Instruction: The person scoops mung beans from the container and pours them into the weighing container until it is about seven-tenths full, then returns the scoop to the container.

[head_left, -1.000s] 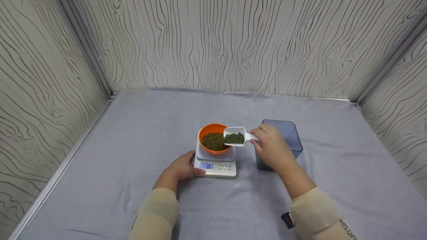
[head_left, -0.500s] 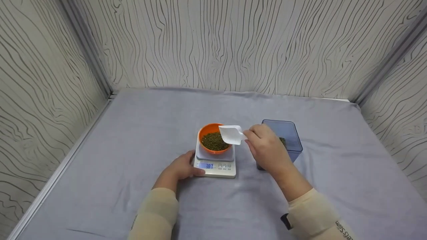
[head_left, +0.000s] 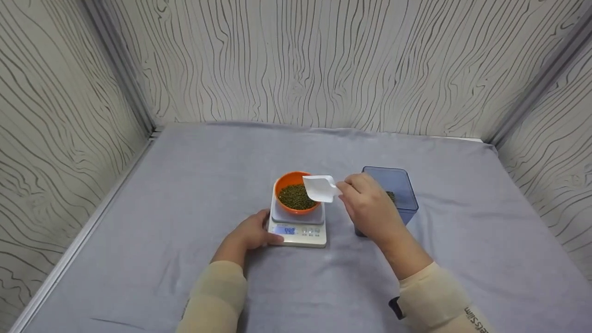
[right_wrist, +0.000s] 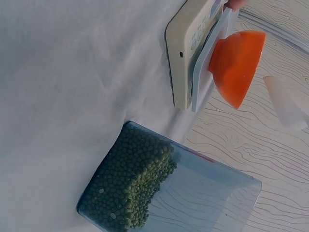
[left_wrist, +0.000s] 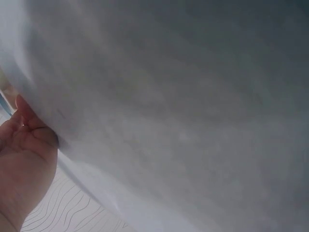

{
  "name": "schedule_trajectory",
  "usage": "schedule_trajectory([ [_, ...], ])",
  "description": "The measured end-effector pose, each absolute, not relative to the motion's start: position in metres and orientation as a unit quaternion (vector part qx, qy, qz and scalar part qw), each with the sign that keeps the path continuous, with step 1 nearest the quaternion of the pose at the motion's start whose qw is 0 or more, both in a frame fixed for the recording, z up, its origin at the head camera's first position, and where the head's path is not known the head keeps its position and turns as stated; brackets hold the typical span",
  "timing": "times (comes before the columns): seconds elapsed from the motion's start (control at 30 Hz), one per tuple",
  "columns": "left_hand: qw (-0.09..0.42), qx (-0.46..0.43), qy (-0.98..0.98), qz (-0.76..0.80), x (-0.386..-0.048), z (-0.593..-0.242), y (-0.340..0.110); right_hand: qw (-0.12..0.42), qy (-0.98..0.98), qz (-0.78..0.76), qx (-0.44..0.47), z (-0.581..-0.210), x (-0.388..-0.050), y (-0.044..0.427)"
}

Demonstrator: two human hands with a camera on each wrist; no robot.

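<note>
In the head view a white kitchen scale (head_left: 303, 237) carries an orange bowl (head_left: 298, 212) part-filled with small green beans (head_left: 295, 196), which look like mung beans. My left hand (head_left: 252, 231) holds the scale's front left corner, thumb along the front. My right hand (head_left: 370, 203) pinches the handle of a white scoop (head_left: 319, 188). The scoop is tipped over the bowl's right side, underside up, so its inside is hidden. Right of the scale stands a clear bluish container (head_left: 393, 178), partly behind the right hand; in the right wrist view, beans (right_wrist: 130, 188) fill its lower part.
A grey cloth (head_left: 208, 162) covers the table. Wood-grain patterned walls (head_left: 296, 64) close it in at the back and both sides. In the left wrist view the cloth fills most of the picture.
The right hand has turned the scoop over above the bowl; the beans seen in it earlier no longer show. The scale's display went from 387 to a higher number. The left hand stays put.
</note>
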State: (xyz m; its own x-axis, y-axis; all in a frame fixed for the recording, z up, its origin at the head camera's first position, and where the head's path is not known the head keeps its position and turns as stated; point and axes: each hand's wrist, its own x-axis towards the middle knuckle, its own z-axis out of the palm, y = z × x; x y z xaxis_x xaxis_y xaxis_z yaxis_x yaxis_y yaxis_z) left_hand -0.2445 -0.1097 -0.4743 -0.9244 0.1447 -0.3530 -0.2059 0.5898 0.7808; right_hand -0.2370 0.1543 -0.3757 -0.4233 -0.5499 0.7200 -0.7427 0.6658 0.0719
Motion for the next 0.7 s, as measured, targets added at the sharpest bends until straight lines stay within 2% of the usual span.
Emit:
schedule_trajectory([
  [0.27, 0.188, -0.013, 0.873, 0.450, -0.245, -0.474, -0.109, 0.369, -0.842, 0.156, 0.362, -0.371, -0.238, 0.165],
  [0.7, 0.183, -0.009, 0.873, 0.452, -0.244, -0.475, -0.110, 0.382, -0.860, 0.220, 0.256, -0.356, -0.241, 0.214],
])
